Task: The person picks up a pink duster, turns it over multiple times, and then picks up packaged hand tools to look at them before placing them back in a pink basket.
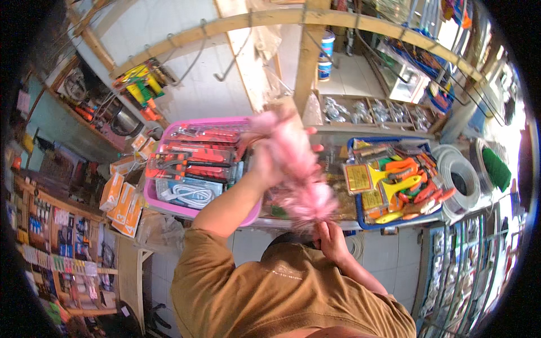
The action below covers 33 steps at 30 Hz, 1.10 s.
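Note:
A pink fluffy duster (291, 156), blurred, slants across the middle of the view. My right hand (331, 241) grips its lower end close to my body. Behind the fluff, my left hand (267, 167) is partly hidden; fingertips showing past the duster's right side appear to belong to it. It seems to hold a flat tan piece (291, 110), mostly covered by the duster. Left of my hands is a pink plastic basket (148, 198) of packaged tools (198, 156) and a packaged white cable (192, 194). To the right, a blue basket (361, 219) holds paintbrushes (395, 186) and orange-handled tools.
Metal hooks (236, 59) hang from a wooden rail (270, 17) ahead. Coiled clear hose (456, 177) lies at the right. Orange boxes (127, 203) stand at the left. Beyond the counter is a divided wooden tray (372, 112) of bagged small parts. Stocked shelves flank both sides.

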Each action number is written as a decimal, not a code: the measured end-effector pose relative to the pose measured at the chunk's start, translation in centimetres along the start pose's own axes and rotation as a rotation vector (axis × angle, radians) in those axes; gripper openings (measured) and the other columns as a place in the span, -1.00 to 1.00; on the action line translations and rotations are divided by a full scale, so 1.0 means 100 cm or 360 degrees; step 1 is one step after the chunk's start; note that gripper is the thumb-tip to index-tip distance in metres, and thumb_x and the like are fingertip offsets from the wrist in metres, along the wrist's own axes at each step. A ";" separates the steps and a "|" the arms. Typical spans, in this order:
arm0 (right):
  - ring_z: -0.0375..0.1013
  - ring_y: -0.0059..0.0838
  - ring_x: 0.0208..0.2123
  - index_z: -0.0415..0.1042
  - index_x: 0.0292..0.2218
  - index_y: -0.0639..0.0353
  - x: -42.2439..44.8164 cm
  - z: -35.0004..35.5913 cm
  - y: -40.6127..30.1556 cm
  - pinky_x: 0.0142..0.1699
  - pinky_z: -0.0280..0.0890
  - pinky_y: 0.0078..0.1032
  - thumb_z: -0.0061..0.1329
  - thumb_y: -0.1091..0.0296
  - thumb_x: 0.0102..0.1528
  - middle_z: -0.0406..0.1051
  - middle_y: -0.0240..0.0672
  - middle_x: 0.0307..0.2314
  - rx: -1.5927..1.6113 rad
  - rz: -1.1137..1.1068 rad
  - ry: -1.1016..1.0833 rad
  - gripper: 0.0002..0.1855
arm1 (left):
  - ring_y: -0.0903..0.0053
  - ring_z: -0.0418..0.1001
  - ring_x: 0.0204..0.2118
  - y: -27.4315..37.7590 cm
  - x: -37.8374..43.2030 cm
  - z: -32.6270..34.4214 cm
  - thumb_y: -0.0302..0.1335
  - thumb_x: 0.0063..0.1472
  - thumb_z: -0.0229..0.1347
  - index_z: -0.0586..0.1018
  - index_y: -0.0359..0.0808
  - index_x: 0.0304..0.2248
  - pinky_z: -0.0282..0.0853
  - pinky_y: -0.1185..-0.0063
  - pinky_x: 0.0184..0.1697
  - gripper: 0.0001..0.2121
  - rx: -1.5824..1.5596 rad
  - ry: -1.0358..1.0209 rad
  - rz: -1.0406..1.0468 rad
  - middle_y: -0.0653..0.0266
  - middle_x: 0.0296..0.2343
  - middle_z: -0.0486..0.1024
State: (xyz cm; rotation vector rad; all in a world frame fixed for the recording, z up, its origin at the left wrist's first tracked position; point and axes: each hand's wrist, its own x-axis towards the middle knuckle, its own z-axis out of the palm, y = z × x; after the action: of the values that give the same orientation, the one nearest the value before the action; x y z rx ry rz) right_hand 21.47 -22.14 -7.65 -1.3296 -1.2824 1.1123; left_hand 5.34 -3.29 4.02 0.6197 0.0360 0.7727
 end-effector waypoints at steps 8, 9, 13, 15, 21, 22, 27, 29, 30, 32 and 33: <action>0.28 -0.42 -0.60 0.29 -0.37 0.30 -0.003 -0.008 -0.010 -0.44 0.21 -0.40 -0.21 0.17 0.17 0.27 -0.22 -0.68 0.0014 0.0156 -0.0016 -0.69 | -0.16 0.11 0.04 -0.002 0.004 0.003 0.07 0.18 -0.24 0.14 0.15 0.11 0.07 -0.08 0.00 -0.48 -0.0254 -0.0230 -0.0084 0.15 0.12 0.04; 0.28 -0.42 -0.60 0.30 -0.35 0.30 -0.004 -0.009 -0.011 -0.44 0.22 -0.42 -0.16 0.19 0.15 0.27 -0.22 -0.68 0.0045 0.0135 0.0030 -0.71 | -0.16 0.13 0.03 -0.007 0.004 0.003 0.07 0.19 -0.25 0.15 0.01 0.11 0.07 -0.06 0.01 -0.44 -0.0309 -0.0225 0.0000 0.11 0.10 0.07; 0.29 -0.43 -0.62 0.33 -0.24 0.28 -0.001 -0.010 -0.018 -0.45 0.24 -0.47 -0.11 0.19 0.13 0.31 -0.20 -0.65 -0.0032 0.0298 0.0217 -0.69 | -0.03 0.19 0.02 -0.002 0.003 0.007 0.07 0.20 -0.28 0.15 -0.28 0.09 0.06 0.03 0.06 -0.35 -0.0728 0.0320 0.0039 0.09 0.02 0.21; 0.20 -0.69 -0.75 0.24 -0.44 0.26 -0.006 -0.008 -0.023 -0.63 0.14 -0.64 -0.20 0.30 0.19 0.25 -0.45 -0.72 -0.0111 0.0109 -0.0047 -0.78 | 0.12 0.17 0.07 -0.003 0.002 0.004 0.07 0.22 -0.33 0.16 -0.23 0.10 0.05 0.13 0.11 -0.37 -0.0309 -0.0170 -0.0077 0.12 0.05 0.19; 0.26 -0.55 -0.66 0.25 -0.42 0.29 -0.006 -0.006 -0.039 -0.52 0.20 -0.53 -0.21 0.16 0.19 0.28 -0.29 -0.70 0.0028 0.0412 0.0034 -0.67 | -0.05 0.14 0.06 0.000 0.001 0.008 0.15 0.18 -0.35 0.15 -0.21 0.09 0.06 -0.03 0.05 -0.33 -0.0673 0.0404 0.0062 0.10 0.04 0.20; 0.26 -0.55 -0.65 0.26 -0.41 0.29 -0.007 -0.005 -0.036 -0.51 0.21 -0.51 -0.21 0.16 0.19 0.28 -0.29 -0.70 -0.0099 0.0294 -0.0035 -0.68 | 0.05 0.17 0.06 0.000 -0.002 0.001 0.12 0.20 -0.36 0.17 -0.18 0.09 0.05 0.06 0.09 -0.36 -0.0385 0.0069 0.0013 0.12 0.04 0.20; 0.26 -0.50 -0.62 0.26 -0.42 0.28 0.001 -0.004 -0.037 -0.47 0.23 -0.47 -0.21 0.18 0.19 0.26 -0.27 -0.69 0.0044 0.0465 0.0088 -0.70 | 0.05 0.19 0.05 0.000 -0.006 0.004 0.07 0.19 -0.24 0.16 -0.18 0.10 0.09 0.08 0.09 -0.38 -0.0825 0.0201 0.0022 0.12 0.07 0.16; 0.16 -0.69 -0.74 0.21 -0.50 0.21 -0.003 0.002 -0.029 -0.64 0.07 -0.65 -0.35 0.14 0.25 0.19 -0.46 -0.73 -0.0074 0.0260 0.0001 -0.63 | 0.10 0.20 0.05 0.000 -0.009 0.003 0.08 0.18 -0.24 0.16 -0.20 0.09 0.11 0.13 0.09 -0.37 -0.0735 0.0288 -0.0033 0.11 0.05 0.19; 0.15 -0.70 -0.75 0.21 -0.48 0.22 0.002 0.001 -0.025 -0.65 0.06 -0.65 -0.38 0.13 0.26 0.18 -0.47 -0.76 -0.0224 -0.0089 -0.0136 -0.62 | 0.18 0.21 0.06 -0.002 -0.008 -0.001 0.09 0.19 -0.27 0.19 -0.20 0.08 0.10 0.20 0.11 -0.37 -0.0468 -0.0034 -0.0018 0.11 0.04 0.20; 0.15 -0.70 -0.76 0.21 -0.48 0.21 0.003 -0.002 -0.025 -0.65 0.06 -0.64 -0.37 0.14 0.25 0.17 -0.47 -0.76 -0.0125 0.0034 -0.0057 -0.63 | 0.20 0.20 0.07 -0.003 -0.012 0.000 0.11 0.19 -0.27 0.17 -0.22 0.09 0.09 0.23 0.12 -0.35 -0.0375 -0.0042 -0.0048 0.12 0.05 0.18; 0.15 -0.70 -0.76 0.21 -0.47 0.21 0.007 -0.002 -0.030 -0.65 0.06 -0.64 -0.37 0.14 0.25 0.17 -0.47 -0.77 -0.0012 0.0159 0.0050 -0.64 | 0.16 0.19 0.07 0.000 -0.012 0.004 0.11 0.17 -0.25 0.14 -0.24 0.11 0.09 0.19 0.11 -0.32 -0.0549 0.0264 -0.0062 0.12 0.07 0.14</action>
State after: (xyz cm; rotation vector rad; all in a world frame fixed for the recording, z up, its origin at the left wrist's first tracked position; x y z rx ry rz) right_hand 21.29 -21.48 -4.63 -1.4247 -1.2093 1.1516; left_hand 4.56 -4.31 4.09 0.2267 0.0650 0.7693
